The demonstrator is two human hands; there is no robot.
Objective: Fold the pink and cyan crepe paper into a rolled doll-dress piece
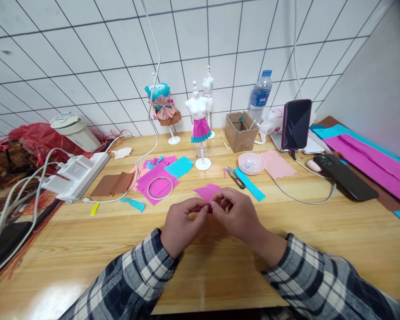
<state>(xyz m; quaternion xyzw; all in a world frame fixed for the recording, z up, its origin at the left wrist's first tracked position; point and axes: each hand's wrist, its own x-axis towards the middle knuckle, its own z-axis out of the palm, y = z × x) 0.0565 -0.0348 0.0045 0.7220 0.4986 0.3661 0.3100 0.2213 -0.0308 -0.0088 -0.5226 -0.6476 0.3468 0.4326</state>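
Note:
My left hand (pixel 182 224) and my right hand (pixel 236 215) meet over the middle of the wooden table (pixel 86 249), fingertips pinched together on a small piece of magenta crepe paper (pixel 206 192). The paper sticks up and away from my fingers. Just beyond it stands a white mannequin (pixel 200 129) in a magenta and teal paper skirt. Small black snips (pixel 235 176) and a teal paper strip (pixel 250 183) lie to the right of the paper.
A pile of magenta, teal and brown paper with a wire ring (pixel 160 187) lies to the left. A second dressed mannequin (pixel 165 111), cardboard box (pixel 240 131), pink bead bowl (pixel 251 163), water bottle (pixel 260 95), propped phone (pixel 296 124), power strip (pixel 76 175) and paper sheets (pixel 370 151) surround them.

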